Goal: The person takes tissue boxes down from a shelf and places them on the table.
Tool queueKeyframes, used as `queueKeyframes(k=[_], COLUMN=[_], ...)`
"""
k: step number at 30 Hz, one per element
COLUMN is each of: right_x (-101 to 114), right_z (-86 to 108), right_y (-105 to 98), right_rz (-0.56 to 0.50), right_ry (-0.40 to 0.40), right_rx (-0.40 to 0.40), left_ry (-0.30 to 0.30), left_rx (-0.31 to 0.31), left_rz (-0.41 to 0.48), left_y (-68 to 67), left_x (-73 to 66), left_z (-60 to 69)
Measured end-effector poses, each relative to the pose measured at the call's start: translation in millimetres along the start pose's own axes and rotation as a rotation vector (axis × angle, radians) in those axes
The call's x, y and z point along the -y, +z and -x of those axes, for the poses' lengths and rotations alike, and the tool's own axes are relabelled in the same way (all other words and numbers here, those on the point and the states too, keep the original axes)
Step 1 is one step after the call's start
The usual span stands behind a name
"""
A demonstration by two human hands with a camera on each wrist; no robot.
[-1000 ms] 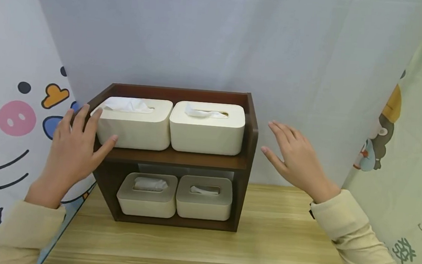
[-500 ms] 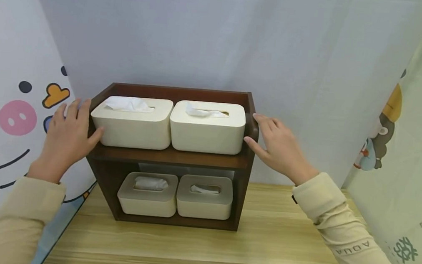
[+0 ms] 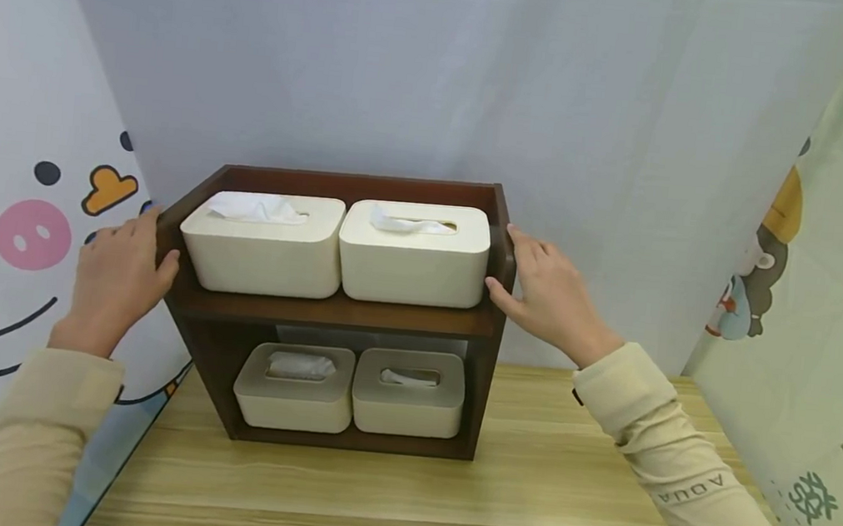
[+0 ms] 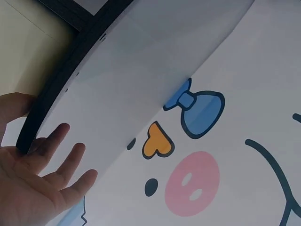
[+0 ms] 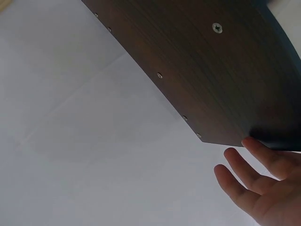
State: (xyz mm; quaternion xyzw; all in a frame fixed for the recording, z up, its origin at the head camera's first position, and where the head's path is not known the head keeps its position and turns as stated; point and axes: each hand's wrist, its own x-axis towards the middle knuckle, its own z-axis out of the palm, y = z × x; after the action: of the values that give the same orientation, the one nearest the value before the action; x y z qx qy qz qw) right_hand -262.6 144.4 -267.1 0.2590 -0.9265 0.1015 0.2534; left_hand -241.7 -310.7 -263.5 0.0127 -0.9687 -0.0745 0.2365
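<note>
Dark brown shelf stood just left of mid-frame, left hand clamped round its side at frame left; right hand gripped its opposite side, right of centre; two cream tissue boxes sat up top, two grey-topped boxes below

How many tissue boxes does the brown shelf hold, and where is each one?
4. On the brown shelf I see the upper left box, upper right box, lower left box and lower right box. Any standing behind them would be hidden.
</note>
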Motion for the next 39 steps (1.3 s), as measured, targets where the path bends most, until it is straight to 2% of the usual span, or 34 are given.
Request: queueKeyframes(k=[7, 15, 23, 32, 39], right_x=[0.9, 0.1, -1.7, -0.6, -1.9], right_z=[-0.3, -0.8, -2.4, -5.5, -5.5], right_y=[0.3, 0.0, -1.0, -2.2, -5.9], right_rz=[-0.012, 0.007, 0.039, 0.092, 0.083], right_ry=[0.024, 0.014, 0.004, 0.001, 0.018], right_rx=[0.035, 0.027, 0.037, 0.061, 0.075], left_ry=[0.001, 0.001, -0.017, 0.006, 0.033], left_rx=[0.019, 0.01, 0.036, 0.024, 0.001], left_rz=[0.033, 0.072, 0.098, 0.099, 0.114], left_y=[2.7, 1.3, 1.0, 2.3, 3.3], left_x=[-1.6, -4.1, -3.4, 3.4, 5.3], left_z=[-1.3, -2.4, -2.2, -3.0, -3.9])
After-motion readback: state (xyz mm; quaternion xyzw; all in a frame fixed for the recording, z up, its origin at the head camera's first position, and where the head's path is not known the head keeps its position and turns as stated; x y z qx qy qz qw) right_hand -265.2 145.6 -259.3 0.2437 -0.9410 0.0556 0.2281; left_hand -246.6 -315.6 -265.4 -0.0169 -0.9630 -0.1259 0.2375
